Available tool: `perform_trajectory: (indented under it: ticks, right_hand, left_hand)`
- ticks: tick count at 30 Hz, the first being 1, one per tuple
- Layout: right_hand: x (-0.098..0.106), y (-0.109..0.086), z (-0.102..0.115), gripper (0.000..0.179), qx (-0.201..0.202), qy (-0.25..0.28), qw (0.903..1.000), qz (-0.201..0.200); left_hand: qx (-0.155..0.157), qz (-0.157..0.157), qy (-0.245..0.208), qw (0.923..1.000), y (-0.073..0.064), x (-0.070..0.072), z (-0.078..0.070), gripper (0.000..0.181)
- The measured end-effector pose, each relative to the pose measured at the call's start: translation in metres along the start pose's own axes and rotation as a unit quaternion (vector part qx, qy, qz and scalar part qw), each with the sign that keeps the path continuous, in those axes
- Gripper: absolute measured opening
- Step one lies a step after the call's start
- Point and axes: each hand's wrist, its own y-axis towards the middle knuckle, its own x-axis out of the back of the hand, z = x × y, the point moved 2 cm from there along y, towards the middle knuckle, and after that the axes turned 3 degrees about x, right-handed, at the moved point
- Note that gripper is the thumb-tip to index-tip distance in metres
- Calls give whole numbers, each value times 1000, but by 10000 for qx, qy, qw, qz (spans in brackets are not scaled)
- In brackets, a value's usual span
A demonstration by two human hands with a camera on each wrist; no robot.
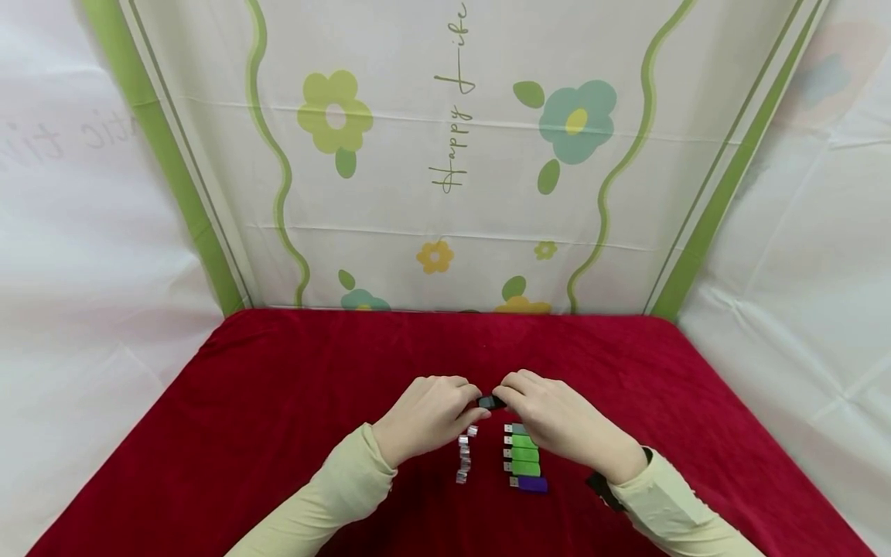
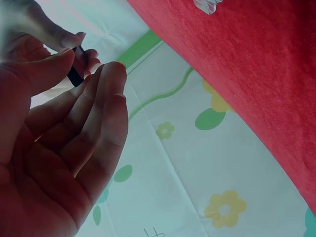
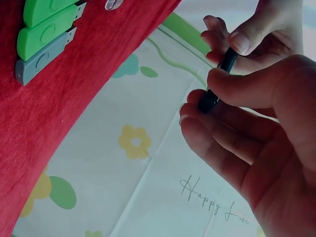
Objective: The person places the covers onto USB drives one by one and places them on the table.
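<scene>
From where I stand, the person has both hands raised over the red surface point(image 1: 334, 363), working on one small black stick point(image 1: 490, 402) between them. The left hand point(image 1: 433, 410) pinches one end of it between thumb and fingers, and the right hand point(image 1: 557, 410) pinches the other end in the same way. The remaining fingers of each hand lie side by side, gently bent, on the far side of the stick. It hangs about midway between the surface's left and right edges, well in from the far edge.

Below the right hand, a column of USB drives lies on the cloth, metal plugs towards the left edge. A grey drive point(image 1: 520, 428) is the one closest to the far edge; then come three green drives point(image 1: 524, 455), and last a purple drive point(image 1: 533, 485), set slightly nearer the right edge than the others. To their left, a bit apart, clear little pieces point(image 1: 464, 456) run in a ragged line (caps, perhaps, though they are too small for me to be sure), the farthest of them just beside the left thumb.

Behind the far edge, a white curtain point(image 1: 390, 201) rises, printed with flowers, wavy green lines and the words "Happy Life" turned sideways.
</scene>
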Motion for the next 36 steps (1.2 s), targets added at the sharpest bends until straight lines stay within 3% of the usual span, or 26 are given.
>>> perform_trajectory:
  ticks: [5,9,13,19,28,32,36]
  right_hand:
    - [-3,-4,-9,28,-66,399,9990,-163]
    - [-15,-8,-27,24,-258,428,9987,-35]
    - [-34,-8,-48,21,-534,446,9964,488]
    - [-63,-2,-69,11,-867,740,9839,1380]
    - [-83,0,-74,7,-994,757,9757,1800]
    - [-85,0,-73,9,-977,734,9756,1823]
    - [-81,1,-72,10,-1211,715,9718,1893]
  left_hand:
    - [215,101,-190,9995,-1,-1,4,18]
    - [463,213,-181,9985,-2,2,9,17]
    - [599,418,-120,9973,-2,5,10,16]
    - [791,742,-94,9941,-3,6,10,17]
    - [820,843,-203,9929,-2,7,7,18]
    - [822,893,-235,9923,-1,6,6,19]
    - [832,955,-268,9916,-1,6,6,19]
